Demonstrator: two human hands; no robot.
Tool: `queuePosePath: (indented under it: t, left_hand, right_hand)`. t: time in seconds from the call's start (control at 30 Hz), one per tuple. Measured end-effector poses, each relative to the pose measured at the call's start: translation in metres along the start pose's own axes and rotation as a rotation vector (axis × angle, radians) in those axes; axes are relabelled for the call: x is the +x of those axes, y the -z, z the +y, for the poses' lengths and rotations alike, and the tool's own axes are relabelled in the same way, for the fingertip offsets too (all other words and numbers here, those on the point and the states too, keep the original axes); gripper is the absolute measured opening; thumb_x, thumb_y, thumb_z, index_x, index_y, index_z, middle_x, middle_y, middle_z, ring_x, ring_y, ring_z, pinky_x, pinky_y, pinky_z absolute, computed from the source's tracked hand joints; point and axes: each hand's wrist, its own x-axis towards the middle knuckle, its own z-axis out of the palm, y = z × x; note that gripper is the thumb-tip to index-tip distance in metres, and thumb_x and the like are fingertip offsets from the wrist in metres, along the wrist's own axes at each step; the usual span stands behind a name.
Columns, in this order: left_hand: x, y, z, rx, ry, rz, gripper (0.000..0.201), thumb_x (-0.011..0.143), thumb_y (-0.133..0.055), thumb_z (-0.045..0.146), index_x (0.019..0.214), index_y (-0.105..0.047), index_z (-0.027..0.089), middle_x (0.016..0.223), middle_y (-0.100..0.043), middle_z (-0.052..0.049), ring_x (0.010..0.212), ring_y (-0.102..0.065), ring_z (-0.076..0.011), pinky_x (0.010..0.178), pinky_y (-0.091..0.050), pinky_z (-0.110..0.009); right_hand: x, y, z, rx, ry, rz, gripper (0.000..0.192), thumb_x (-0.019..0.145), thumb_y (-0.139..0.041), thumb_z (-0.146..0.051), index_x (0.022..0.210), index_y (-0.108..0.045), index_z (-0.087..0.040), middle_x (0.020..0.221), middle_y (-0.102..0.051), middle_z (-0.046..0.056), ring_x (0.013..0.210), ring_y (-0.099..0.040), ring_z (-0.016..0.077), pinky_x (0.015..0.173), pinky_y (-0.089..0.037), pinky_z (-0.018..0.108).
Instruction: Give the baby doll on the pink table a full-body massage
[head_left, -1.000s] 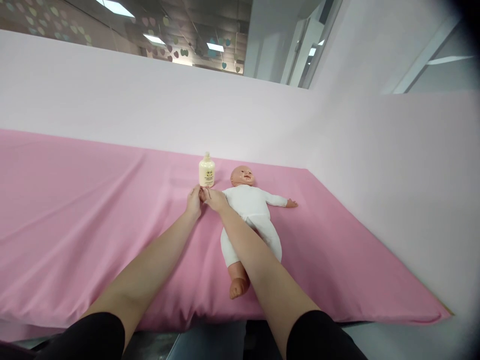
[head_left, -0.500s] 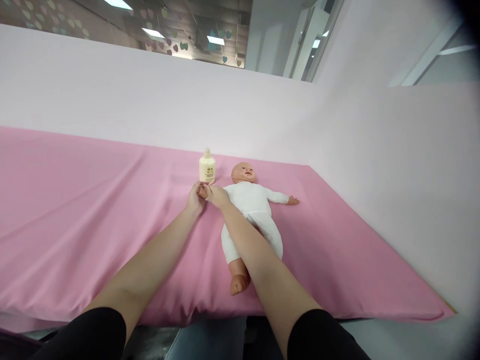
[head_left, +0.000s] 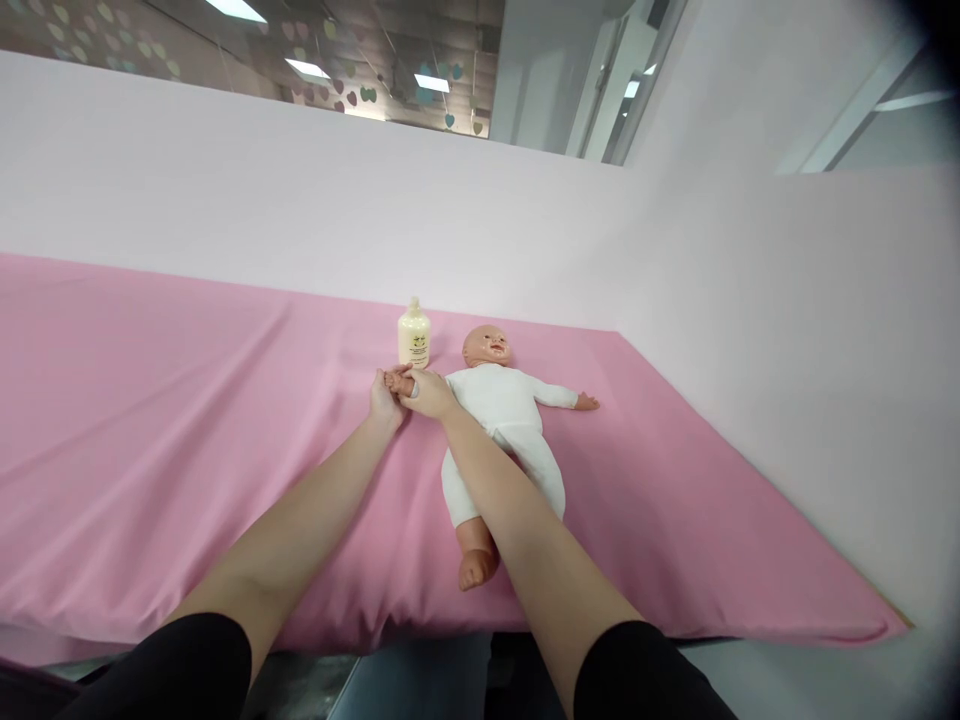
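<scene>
A baby doll (head_left: pixel 504 412) in a white bodysuit lies on its back on the pink sheet (head_left: pixel 150 440), head toward the far wall. Both my hands meet at the doll's left-side hand. My left hand (head_left: pixel 384 404) cups it from below and my right hand (head_left: pixel 426 394) closes over the doll's wrist and sleeve end. The doll's small fingers (head_left: pixel 395 380) stick out between my hands. A cream lotion bottle (head_left: pixel 414 335) stands upright just beyond them. My right forearm crosses over the doll's lower body and hides one leg.
The pink sheet covers a wide padded surface, whose front edge (head_left: pixel 420 625) is close to me. Pale pink backdrop walls (head_left: pixel 300 210) rise behind and along the right side. The doll's other arm (head_left: pixel 564 398) lies stretched out to the right.
My hands have shifted slightly on the doll's hand, which now pokes out further left between them. The view tilted a little between the oldest frame and now.
</scene>
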Motion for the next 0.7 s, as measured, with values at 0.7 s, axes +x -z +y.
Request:
queuePosePath:
  t: [0.7]
  left_hand:
    - [0.0,0.0,0.003,0.15,0.06,-0.024,0.038,0.083,-0.056,0.034,0.052,-0.044,0.017,0.062,-0.065,-0.003,0.054,-0.06,-0.0098,0.057,-0.049,-0.021]
  right_hand:
    - [-0.005,0.013,-0.007,-0.126,-0.065,-0.148,0.034,0.076,-0.056,-0.04,0.105,-0.058,-0.023,0.105,-0.069,0.004,0.095,-0.065,0.0238,0.078,-0.046,0.031]
